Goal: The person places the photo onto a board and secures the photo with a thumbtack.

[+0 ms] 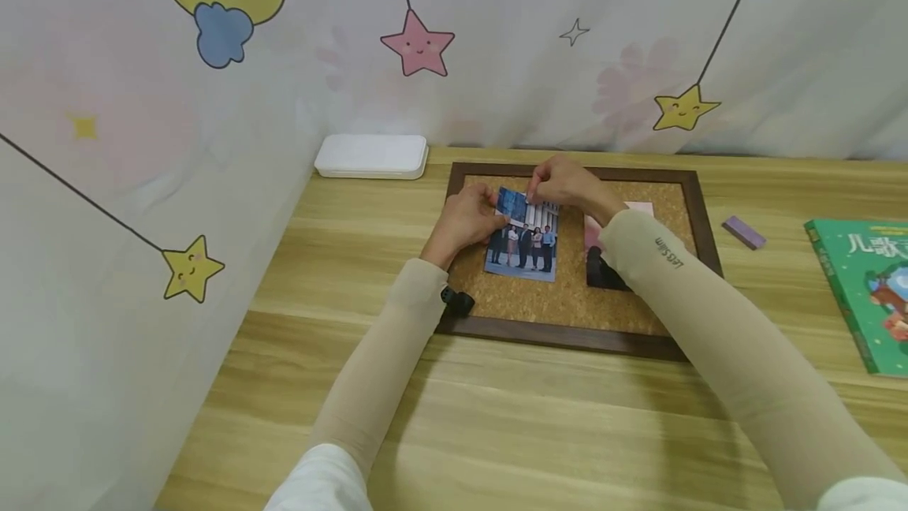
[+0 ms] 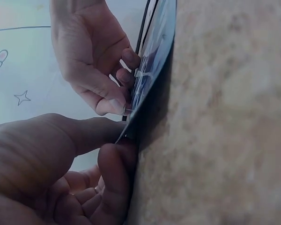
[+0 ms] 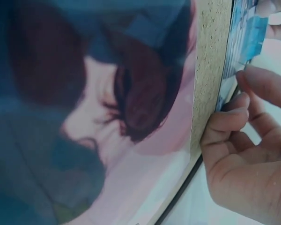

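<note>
A group photo (image 1: 523, 247) lies against the left part of a cork board (image 1: 553, 310) with a dark wooden frame. My left hand (image 1: 464, 219) pinches the photo's left edge, thumb on the face and a finger behind; in the left wrist view this edge curls up off the cork. At the top edge of the photo, my right hand (image 1: 567, 182) pinches a small thin pin (image 2: 127, 110), mostly covered by the fingertips. A pink portrait picture (image 3: 145, 117) is on the board's right part, partly behind my right forearm in the head view.
A white case (image 1: 371, 157) sits at the back left by the curtain. Right of the board are a small purple block (image 1: 743, 233) and a green book (image 1: 868, 290). The board rests on a wooden table (image 1: 539, 408). A black wrist camera (image 1: 457, 302) overlaps the board's lower left corner.
</note>
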`<state>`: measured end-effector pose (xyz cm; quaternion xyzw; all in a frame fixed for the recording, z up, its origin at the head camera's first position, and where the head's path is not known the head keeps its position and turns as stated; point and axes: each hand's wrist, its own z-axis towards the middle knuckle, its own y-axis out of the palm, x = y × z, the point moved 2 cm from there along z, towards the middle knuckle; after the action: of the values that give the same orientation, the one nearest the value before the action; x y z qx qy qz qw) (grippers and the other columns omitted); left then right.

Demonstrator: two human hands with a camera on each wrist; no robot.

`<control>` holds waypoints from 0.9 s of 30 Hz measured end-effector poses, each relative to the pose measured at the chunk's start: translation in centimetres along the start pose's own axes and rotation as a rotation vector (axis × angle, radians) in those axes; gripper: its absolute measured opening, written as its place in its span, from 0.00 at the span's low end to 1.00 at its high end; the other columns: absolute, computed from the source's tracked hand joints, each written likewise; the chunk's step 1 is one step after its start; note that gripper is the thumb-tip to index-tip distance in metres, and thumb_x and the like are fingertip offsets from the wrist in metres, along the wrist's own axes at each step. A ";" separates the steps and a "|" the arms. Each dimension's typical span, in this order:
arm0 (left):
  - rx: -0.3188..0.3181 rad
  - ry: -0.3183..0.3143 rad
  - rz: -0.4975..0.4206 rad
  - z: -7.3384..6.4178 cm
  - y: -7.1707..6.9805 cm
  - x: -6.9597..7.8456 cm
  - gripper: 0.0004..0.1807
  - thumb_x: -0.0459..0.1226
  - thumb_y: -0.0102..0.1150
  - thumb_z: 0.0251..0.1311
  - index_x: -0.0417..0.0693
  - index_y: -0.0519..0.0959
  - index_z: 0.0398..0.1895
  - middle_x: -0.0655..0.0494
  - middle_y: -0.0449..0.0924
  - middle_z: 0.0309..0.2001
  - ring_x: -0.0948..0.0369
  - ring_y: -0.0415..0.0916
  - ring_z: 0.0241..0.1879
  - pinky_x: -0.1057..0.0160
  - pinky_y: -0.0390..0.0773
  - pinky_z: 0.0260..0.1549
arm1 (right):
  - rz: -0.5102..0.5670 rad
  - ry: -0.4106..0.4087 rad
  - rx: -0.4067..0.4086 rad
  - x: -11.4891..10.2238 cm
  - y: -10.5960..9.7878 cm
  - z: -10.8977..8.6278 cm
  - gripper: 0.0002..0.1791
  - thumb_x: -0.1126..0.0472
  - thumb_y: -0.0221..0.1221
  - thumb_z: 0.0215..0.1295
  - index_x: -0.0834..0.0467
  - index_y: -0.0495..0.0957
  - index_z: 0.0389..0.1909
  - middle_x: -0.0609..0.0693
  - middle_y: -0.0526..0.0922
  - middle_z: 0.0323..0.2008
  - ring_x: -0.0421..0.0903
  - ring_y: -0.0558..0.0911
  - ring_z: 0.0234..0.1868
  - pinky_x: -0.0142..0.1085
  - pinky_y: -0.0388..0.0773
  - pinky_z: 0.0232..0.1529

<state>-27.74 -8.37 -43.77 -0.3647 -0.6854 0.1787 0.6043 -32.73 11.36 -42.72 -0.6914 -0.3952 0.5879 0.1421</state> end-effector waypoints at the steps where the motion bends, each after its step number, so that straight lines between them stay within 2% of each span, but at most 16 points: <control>1: 0.003 -0.001 0.018 -0.1 0.0 0.0 0.15 0.41 0.72 0.68 0.47 0.77 0.50 0.55 0.79 0.29 0.63 0.76 0.23 0.67 0.74 0.24 | -0.002 -0.002 -0.008 0.0 0.1 0.0 0.04 0.64 0.64 0.64 0.59 0.83 0.30 0.50 0.80 0.36 0.45 0.71 0.30 0.35 0.65 0.28; 5: 0.023 -0.002 0.063 -0.4 -0.1 -0.1 0.14 0.42 0.72 0.68 0.48 0.75 0.43 0.55 0.77 0.29 0.63 0.76 0.23 0.67 0.73 0.24 | -0.008 -0.007 -0.028 -0.1 0.4 0.2 0.04 0.64 0.63 0.65 0.58 0.82 0.30 0.50 0.80 0.35 0.44 0.69 0.26 0.35 0.63 0.26; 9: 0.026 0.002 0.054 -0.4 -0.1 -0.1 0.14 0.42 0.73 0.68 0.48 0.75 0.39 0.55 0.76 0.30 0.63 0.77 0.23 0.67 0.75 0.23 | -0.016 -0.020 -0.029 -0.1 0.3 0.2 0.05 0.63 0.63 0.65 0.58 0.81 0.30 0.49 0.79 0.32 0.44 0.70 0.26 0.35 0.65 0.26; 15: 0.000 0.003 0.059 -0.3 0.1 0.2 0.14 0.42 0.72 0.68 0.48 0.75 0.39 0.54 0.76 0.32 0.62 0.76 0.24 0.68 0.75 0.22 | -0.048 -0.003 -0.013 0.1 0.1 -0.2 0.05 0.64 0.64 0.65 0.58 0.81 0.29 0.49 0.78 0.29 0.44 0.72 0.26 0.35 0.66 0.26; 19: 0.008 -0.006 0.061 -0.3 -0.1 0.3 0.14 0.42 0.73 0.68 0.47 0.75 0.39 0.53 0.78 0.31 0.62 0.77 0.23 0.68 0.76 0.21 | -0.070 -0.039 0.007 -0.2 0.3 -0.3 0.03 0.65 0.65 0.63 0.59 0.82 0.30 0.49 0.79 0.29 0.45 0.74 0.28 0.35 0.68 0.27; 27: -0.009 -0.020 0.057 -0.3 0.1 0.3 0.15 0.43 0.72 0.69 0.47 0.75 0.43 0.52 0.80 0.34 0.62 0.78 0.24 0.67 0.76 0.24 | -0.034 -0.017 0.022 0.1 0.2 -0.6 0.05 0.65 0.68 0.66 0.60 0.84 0.31 0.51 0.82 0.33 0.48 0.79 0.34 0.36 0.72 0.34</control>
<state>-27.43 -8.20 -43.57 -0.3849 -0.6815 0.1964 0.5906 -32.09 11.44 -42.72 -0.6780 -0.4014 0.5956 0.1563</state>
